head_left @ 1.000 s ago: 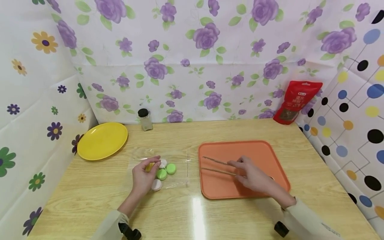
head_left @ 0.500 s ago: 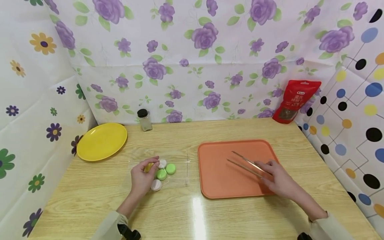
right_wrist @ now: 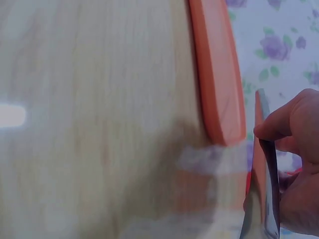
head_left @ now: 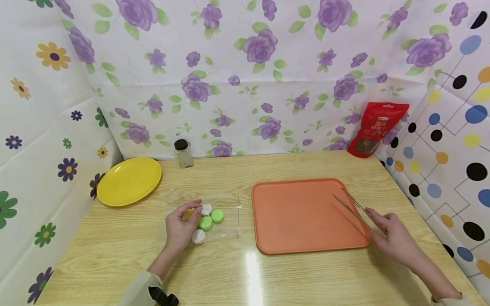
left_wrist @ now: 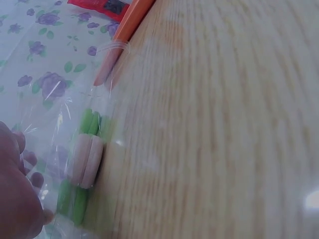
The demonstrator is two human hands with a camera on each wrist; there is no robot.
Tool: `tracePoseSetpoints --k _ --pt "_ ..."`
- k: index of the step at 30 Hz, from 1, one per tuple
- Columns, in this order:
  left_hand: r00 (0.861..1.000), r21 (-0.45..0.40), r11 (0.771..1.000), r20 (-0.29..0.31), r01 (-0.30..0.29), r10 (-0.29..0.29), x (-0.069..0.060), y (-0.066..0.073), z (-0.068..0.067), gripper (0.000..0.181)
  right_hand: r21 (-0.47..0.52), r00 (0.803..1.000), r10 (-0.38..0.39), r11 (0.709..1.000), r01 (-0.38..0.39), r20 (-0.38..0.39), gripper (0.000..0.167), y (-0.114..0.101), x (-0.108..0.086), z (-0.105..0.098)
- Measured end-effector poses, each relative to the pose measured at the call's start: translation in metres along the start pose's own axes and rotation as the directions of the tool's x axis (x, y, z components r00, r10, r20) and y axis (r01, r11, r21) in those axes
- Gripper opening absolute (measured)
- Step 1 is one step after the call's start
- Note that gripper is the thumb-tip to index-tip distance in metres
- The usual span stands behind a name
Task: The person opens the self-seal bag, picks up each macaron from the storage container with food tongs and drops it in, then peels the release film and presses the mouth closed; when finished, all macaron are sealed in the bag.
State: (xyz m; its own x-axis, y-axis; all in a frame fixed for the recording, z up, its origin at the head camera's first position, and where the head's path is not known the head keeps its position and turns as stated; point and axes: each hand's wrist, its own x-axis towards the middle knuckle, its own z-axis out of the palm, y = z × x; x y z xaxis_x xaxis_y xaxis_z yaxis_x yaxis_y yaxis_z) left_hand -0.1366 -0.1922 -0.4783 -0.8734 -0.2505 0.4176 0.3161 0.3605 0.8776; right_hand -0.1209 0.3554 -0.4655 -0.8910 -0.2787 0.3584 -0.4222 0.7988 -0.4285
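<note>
My left hand (head_left: 181,225) pinches the edge of a clear plastic bag (head_left: 229,227) lying on the table at left of centre. Inside the bag are several macarons: green macarons (head_left: 217,216), pale pinkish ones (left_wrist: 85,160) and a yellow one (head_left: 188,213) partly hidden behind my fingers. My right hand (head_left: 398,240) grips a pair of metal tongs (head_left: 361,208), whose arms stand apart with nothing between the tips. The tongs are over the right side of an orange tray (head_left: 302,216), and the hand is just beyond its right edge.
A yellow plate (head_left: 129,182) leans slightly at the back left. Beside it, near the wall, stands a small jar (head_left: 185,156) with a black lid. A red pouch (head_left: 377,127) stands in the back right corner. Patterned cloth walls (head_left: 237,106) enclose the table (head_left: 214,272).
My right hand has moved to the right with the tongs, from over the tray's middle to past its right edge. The left hand and the bag have stayed in place.
</note>
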Motion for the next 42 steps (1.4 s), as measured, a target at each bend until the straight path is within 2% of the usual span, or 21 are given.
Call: tracePoseSetpoints --k 8,14,16,28,31,37,42 --pt "1.000 -0.001 1.000 -0.006 0.007 -0.007 0.000 0.005 0.003 0.006 -0.014 0.996 0.086 0.996 -0.086 -0.037 0.060 0.021 -0.012 -0.006" --pt "1.000 0.007 1.000 -0.002 0.003 -0.003 -0.003 0.038 0.001 0.005 -0.055 0.983 0.182 0.982 -0.182 -0.007 0.056 0.034 -0.015 -0.006" --pt "1.000 -0.001 1.000 -0.001 -0.002 0.002 -0.004 0.042 0.000 0.005 -0.074 0.975 0.219 0.973 -0.218 0.016 0.056 0.038 -0.015 -0.004" --pt "1.000 0.022 1.000 -0.003 -0.010 0.010 -0.005 0.042 0.000 0.005 -0.133 0.967 0.252 0.960 -0.246 0.029 0.054 0.046 -0.012 0.003" --pt "1.000 0.015 1.000 -0.005 -0.023 0.023 -0.003 0.041 0.000 0.006 -0.147 0.966 0.255 0.958 -0.245 0.053 0.054 0.046 -0.009 0.002" --pt "1.000 0.009 1.000 -0.003 -0.014 0.014 -0.003 0.039 0.000 0.006 -0.163 0.949 0.288 0.950 -0.267 0.124 0.058 0.046 -0.006 0.001" --pt "1.000 0.017 1.000 -0.002 0.001 -0.001 -0.002 0.041 0.001 0.005 -0.161 0.959 0.268 0.954 -0.252 0.088 0.058 0.047 -0.007 0.002"
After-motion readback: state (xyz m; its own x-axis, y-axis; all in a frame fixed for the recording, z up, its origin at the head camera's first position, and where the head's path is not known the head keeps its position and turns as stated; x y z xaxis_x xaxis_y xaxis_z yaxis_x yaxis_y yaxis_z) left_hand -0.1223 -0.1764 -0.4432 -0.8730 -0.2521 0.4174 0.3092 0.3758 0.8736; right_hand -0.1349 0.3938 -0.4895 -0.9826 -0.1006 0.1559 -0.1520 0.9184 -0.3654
